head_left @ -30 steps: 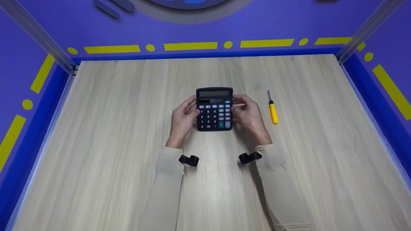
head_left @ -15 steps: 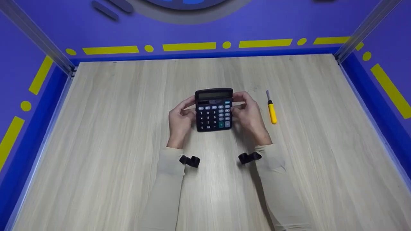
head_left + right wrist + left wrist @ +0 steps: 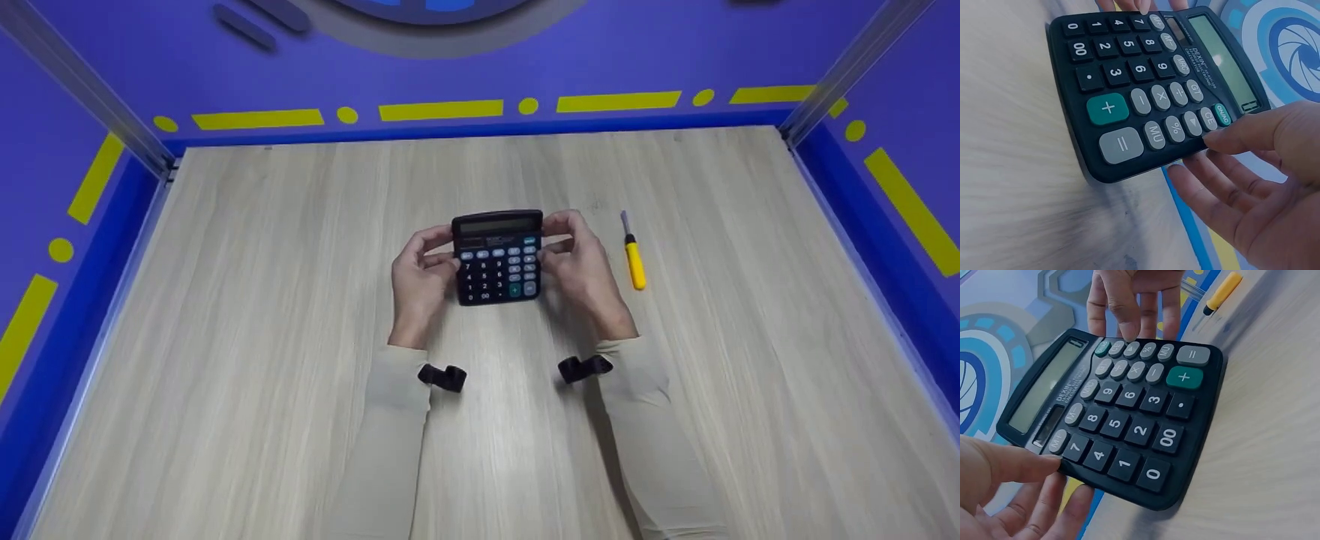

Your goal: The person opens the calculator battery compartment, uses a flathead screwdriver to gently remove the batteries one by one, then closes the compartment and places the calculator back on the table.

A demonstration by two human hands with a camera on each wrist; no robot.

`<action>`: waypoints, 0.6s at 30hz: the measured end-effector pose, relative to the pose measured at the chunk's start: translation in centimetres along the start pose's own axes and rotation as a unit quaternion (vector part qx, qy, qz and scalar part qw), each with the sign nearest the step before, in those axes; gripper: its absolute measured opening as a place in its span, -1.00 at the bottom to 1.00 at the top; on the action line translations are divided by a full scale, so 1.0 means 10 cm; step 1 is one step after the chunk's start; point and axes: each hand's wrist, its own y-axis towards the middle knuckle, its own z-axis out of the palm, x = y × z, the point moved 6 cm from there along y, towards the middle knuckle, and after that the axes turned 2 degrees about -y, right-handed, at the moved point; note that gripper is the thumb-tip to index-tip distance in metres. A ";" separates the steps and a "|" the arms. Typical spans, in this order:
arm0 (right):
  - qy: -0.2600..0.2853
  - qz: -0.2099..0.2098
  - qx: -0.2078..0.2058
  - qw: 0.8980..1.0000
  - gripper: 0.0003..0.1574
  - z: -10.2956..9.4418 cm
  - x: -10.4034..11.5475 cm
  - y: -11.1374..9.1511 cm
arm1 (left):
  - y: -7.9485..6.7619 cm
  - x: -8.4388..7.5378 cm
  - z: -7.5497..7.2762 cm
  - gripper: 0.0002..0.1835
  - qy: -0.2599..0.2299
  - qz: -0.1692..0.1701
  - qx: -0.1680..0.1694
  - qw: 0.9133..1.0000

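Black calculator (image 3: 1112, 416): DEXIN (image 3: 1197, 58) legible only in wrist views.

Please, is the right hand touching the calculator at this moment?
Touching. The right wrist view shows it: the right hand has its thumb on the calculator's edge, beside the CE key.

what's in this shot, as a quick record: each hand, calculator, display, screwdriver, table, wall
left hand: grips the calculator by its left side, thumb on top
right hand: grips the right side, thumb on top
calculator: black, keys facing the person, contact with table unclear
display: at the far end, seems to show 0
screwdriver: yellow handle, right of the right hand, tip pointing away, untouched
table: pale wood grain
wall: purple-blue, yellow marks
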 end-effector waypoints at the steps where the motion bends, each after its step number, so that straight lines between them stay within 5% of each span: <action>1: -0.002 -0.005 -0.002 1.000 -0.46 0.00 0.01 0.00 | 0.00 -0.01 0.00 -0.50 -0.001 0.005 -0.001 1.000; 9: -0.006 -0.047 -0.020 0.999 -0.57 -0.05 0.08 0.00 | -0.03 -0.07 0.01 -0.58 0.002 0.066 -0.004 0.998; 18: -0.010 -0.045 -0.024 0.999 -0.56 -0.05 0.11 -0.01 | -0.04 -0.12 0.02 -0.64 -0.009 0.102 -0.004 0.995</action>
